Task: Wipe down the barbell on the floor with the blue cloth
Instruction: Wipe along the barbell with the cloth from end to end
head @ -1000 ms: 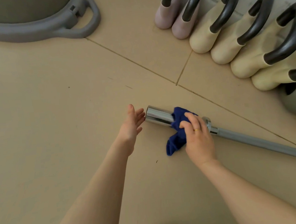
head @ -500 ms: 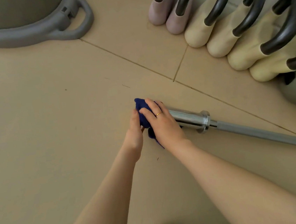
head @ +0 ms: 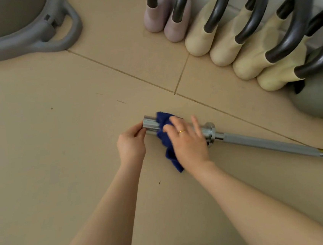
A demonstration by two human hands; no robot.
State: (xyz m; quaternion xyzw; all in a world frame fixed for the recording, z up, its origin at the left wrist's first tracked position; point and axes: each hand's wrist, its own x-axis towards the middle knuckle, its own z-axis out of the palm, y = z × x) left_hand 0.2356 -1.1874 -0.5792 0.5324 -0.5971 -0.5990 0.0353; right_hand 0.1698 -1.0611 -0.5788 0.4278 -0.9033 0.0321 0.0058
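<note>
Chrome sleeve end of the barbell (head: pixel 262 141) lies on the floor (head: pixel 40 155), shaft running off to the right edge. Head view only. My left hand (head: pixel 131 143) pinches the bare tip of the sleeve, fingers curled at its end face, steadying it. My right hand (head: pixel 187 139) presses the blue cloth (head: pixel 165 140) over the sleeve just inside the collar, fingers mostly straight and a bit spread, cloth draped round the metal with a tail hanging to the floor. Kettlebells (head: pixel 218 42) line the wall behind, well apart; grey base (head: pixel 29 46) top left.

Step in hand, I judge: wiping the sleeve. To do it well I'd wrap the cloth fully round the tube, keep the left pinch firm so the bar doesn't roll, stroke tip to collar, then go on along the shaft. Most of the bar looks not yet wiped.
</note>
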